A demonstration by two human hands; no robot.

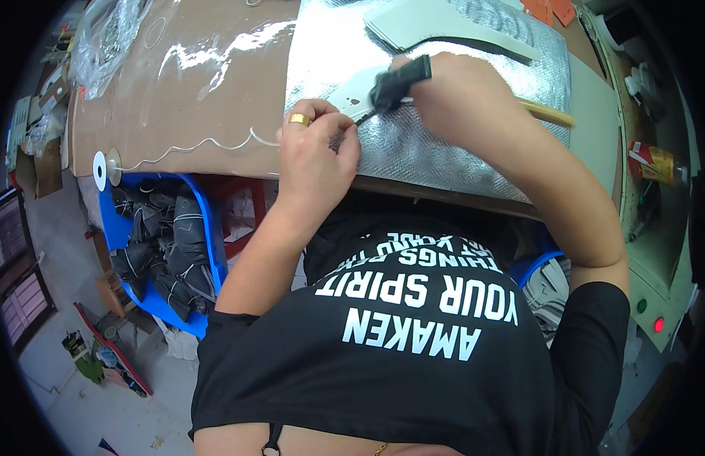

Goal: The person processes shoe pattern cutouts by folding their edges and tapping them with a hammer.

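Observation:
My left hand (316,140), with a gold ring, is closed in a pinch at the near edge of a silver foil-faced mat (428,152). At its fingertips is a thin dark item (363,118), too small to name. A white cord (215,143) runs from a spool (109,169) at the left edge of the table to this hand. My right hand (447,87) grips a hammer, its black head (402,83) blurred and its yellow handle (550,112) showing past my forearm. Beneath the head lies a flat white piece (356,93) with small holes, partly hidden.
Stacked white cut pieces (443,30) lie at the mat's far side, with orange pieces (548,11) behind. Clear plastic (113,38) lies at far left. Below the table edge stands a blue bin (215,243) of dark bundles; another blue bin (529,267) holds grey pieces.

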